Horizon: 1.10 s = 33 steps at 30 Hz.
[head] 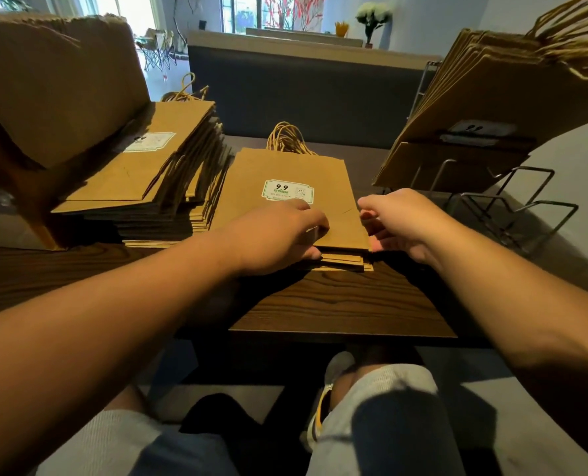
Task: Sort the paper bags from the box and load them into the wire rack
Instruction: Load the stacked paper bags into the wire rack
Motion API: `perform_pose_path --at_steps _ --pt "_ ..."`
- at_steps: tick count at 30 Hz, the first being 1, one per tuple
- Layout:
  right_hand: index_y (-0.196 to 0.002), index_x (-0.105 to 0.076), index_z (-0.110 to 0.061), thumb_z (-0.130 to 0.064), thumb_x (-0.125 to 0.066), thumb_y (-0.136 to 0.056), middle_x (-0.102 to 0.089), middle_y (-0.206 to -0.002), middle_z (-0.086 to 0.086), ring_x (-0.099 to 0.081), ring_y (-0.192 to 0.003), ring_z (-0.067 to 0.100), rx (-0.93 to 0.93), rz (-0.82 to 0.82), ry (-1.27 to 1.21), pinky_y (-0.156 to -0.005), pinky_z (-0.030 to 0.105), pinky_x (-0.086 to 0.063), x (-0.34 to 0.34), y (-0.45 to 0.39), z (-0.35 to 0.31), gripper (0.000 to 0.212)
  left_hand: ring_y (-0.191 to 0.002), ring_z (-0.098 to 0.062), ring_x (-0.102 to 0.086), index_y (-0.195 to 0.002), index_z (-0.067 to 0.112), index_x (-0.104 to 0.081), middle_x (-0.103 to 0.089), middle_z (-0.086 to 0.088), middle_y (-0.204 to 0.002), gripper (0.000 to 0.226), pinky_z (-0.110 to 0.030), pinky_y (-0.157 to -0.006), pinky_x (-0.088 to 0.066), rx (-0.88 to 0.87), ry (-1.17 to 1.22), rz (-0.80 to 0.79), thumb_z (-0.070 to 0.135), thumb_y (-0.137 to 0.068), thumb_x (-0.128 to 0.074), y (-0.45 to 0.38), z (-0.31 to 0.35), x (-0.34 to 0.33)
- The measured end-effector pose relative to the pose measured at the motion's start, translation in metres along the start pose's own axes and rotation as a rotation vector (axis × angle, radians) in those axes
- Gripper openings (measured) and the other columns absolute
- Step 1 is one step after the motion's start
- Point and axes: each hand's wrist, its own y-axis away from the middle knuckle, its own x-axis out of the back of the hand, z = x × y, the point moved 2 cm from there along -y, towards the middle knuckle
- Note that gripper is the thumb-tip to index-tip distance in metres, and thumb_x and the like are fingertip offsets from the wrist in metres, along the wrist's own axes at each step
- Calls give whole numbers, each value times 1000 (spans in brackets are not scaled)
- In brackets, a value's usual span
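A small stack of flat brown paper bags (285, 173) with a white "9.9" label and twine handles lies in the middle of the dark wooden table (340, 304). My left hand (279, 231) rests on the stack's near edge, thumb under the top bags and fingers curled over them. My right hand (399, 221) grips the stack's near right corner, fingers curled at the edge. A taller pile of the same bags (141, 173) lies to the left. The wire rack (512, 201) stands at the right, holding several bags (484, 91) leaning in its back slots.
A large open cardboard box (45, 84) stands at the far left behind the tall pile. The rack's front wire slots are bare. A grey partition runs behind the table. My knees and a shoe show below the table's near edge.
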Motion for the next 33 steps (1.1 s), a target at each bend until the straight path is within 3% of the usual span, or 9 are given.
perform_pose_path --at_steps 7,13,17,20,23,25,28,30,33 --pt "-105 -63 -9 -23 -58 -98 -68 -101 14 -71 -81 25 22 50 -49 -57 28 -57 2 4 -4 16 -121 -17 -52 -143 35 -46 -52 3 -137 55 -27 -93 -48 -27 8 -4 47 -93 -65 -4 -2 2" --pt "-99 -63 -8 -22 -57 -98 -61 -87 11 -55 -59 16 -4 48 -168 -54 24 -45 3 6 -3 16 -119 -16 -53 -146 39 -39 -52 3 -137 64 -28 -95 -50 -47 11 -18 49 -90 -68 -5 -3 5" --pt "-103 -60 -11 -22 -58 -99 -66 -93 11 -61 -73 17 -107 -14 -377 -58 20 -43 -1 8 -4 13 -114 -13 -52 -149 37 -37 -51 2 -136 62 -21 -88 -45 -49 8 18 46 -94 -62 -6 -3 6" --pt "-108 -55 -8 -24 -56 -99 -69 -100 12 -70 -95 21 -180 -80 -569 -72 18 -48 -4 7 -8 18 -112 -14 -53 -153 34 -32 -51 0 -135 55 -27 -90 -48 -47 26 84 43 -101 -50 -3 -2 8" --pt "-110 -58 -9 -28 -60 -97 -73 -98 9 -71 -96 20 -236 -113 -565 -76 16 -49 -5 4 -15 22 -112 -15 -53 -154 33 -30 -50 -1 -135 52 -33 -94 -50 -48 32 120 41 -104 -43 0 -2 6" --pt "-115 -59 -8 -22 -61 -97 -74 -100 13 -73 -92 24 -269 -150 -500 -78 28 -60 -8 4 -19 22 -112 -16 -53 -154 33 -31 -49 -1 -137 52 -35 -95 -50 -59 14 109 42 -104 -43 1 -2 4" --pt "-121 -55 -5 -8 -54 -99 -70 -106 21 -74 -90 36 -256 -173 -389 -77 48 -62 -11 7 -21 23 -119 -13 -51 -152 35 -36 -47 5 -142 55 -33 -99 -49 -74 -3 87 47 -100 -49 3 -1 1" --pt "-123 -55 -8 -6 -55 -98 -69 -108 21 -74 -90 38 -187 -143 -395 -80 52 -61 -9 9 -22 25 -125 -10 -48 -147 35 -45 -49 9 -143 52 -33 -104 -47 -59 109 163 52 -98 -50 7 -3 6" --pt "-105 -65 -19 -4 -54 -98 -73 -95 10 -76 -79 25 35 -70 -419 -70 41 -63 2 11 -29 20 -134 -10 -42 -144 29 -50 -47 7 -146 50 -38 -113 -39 80 232 421 46 -97 -56 12 -12 17"
